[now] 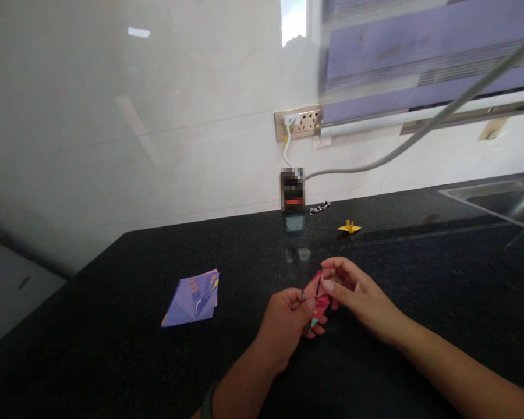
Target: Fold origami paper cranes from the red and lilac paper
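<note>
Between my two hands is a piece of folded pink and red origami paper (321, 305) with small yellow and green marks. My left hand (288, 320) grips its lower left part, thumb on top and fingers curled beneath. At the paper's upper right edge, my right hand (356, 291) pinches it between thumb and fingers. Some of the paper is covered by my fingers. To the left lies a stack of purple patterned origami paper (192, 299). A small yellow paper crane (350, 227) stands on the counter beyond my right hand.
The black counter (113, 361) runs along a pale tiled wall. A dark box-shaped device (293, 195) with cables leans at the wall below a socket panel (303, 120). Beside it lies a beaded string (319, 208). A metal sink rim (484, 206) is at the right.
</note>
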`<state>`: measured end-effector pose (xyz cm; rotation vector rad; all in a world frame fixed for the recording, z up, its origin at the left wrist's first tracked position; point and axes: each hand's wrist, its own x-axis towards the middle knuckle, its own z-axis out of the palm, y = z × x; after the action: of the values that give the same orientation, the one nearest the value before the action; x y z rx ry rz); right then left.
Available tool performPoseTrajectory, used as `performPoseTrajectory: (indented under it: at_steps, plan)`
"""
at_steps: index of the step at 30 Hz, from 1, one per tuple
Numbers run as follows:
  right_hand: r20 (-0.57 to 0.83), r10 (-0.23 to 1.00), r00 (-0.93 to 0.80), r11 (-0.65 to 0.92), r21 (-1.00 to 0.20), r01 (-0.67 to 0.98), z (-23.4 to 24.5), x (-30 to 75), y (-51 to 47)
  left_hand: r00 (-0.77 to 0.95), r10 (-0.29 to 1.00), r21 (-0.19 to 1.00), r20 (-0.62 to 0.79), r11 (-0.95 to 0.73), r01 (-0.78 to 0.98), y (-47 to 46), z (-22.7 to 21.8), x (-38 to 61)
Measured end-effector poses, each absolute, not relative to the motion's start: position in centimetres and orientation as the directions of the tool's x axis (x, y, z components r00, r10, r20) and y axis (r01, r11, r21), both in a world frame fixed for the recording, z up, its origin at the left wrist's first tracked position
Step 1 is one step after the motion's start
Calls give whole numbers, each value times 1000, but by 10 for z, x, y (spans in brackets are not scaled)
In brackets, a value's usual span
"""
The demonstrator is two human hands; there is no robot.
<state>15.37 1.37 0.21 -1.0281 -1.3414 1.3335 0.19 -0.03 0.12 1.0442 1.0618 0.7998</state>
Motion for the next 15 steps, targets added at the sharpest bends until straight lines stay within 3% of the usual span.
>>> performPoseTrajectory:
  at_steps: [10,15]
  plan:
    - [3,953,-304,2,-1000,-4,-1,152,13,271,945,951,-186,242,-194,-3,0,8]
    - [-11,945,-327,-6,-1000,16,-5,149,12,189,977,989,-101,118,-84,-3,-3,7]
